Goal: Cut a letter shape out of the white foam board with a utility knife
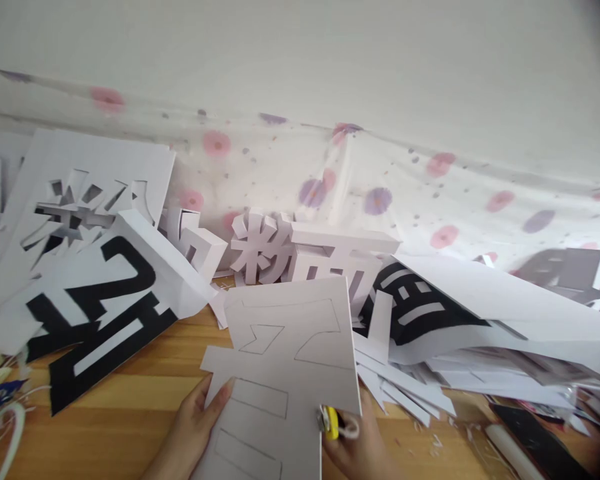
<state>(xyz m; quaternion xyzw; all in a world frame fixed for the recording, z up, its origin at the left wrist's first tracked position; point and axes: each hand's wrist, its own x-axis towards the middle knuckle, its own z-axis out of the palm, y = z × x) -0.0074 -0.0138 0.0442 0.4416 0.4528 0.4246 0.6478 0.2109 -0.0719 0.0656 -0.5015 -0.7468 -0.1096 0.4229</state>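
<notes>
A white foam board (290, 373) with pencil outlines of shapes is held up in front of me, tilted. My left hand (200, 417) grips its left edge, thumb on the drawn face and fingers behind. At the right edge, my right hand (363, 443) is partly hidden by the board. Its fingers are closed around a yellow utility knife (332, 423) with a metal end, beside a step in the board's edge. Whether this hand also presses on the board is hidden.
White three-dimensional characters (263, 247) stand against the flowered plastic sheet (320, 173). Paper with black characters (115, 313) lies left; a cut-out board (145, 160) leans behind it. Offcut strips (405, 387) and a dark flat piece (535, 433) lie right on the wooden table (145, 387).
</notes>
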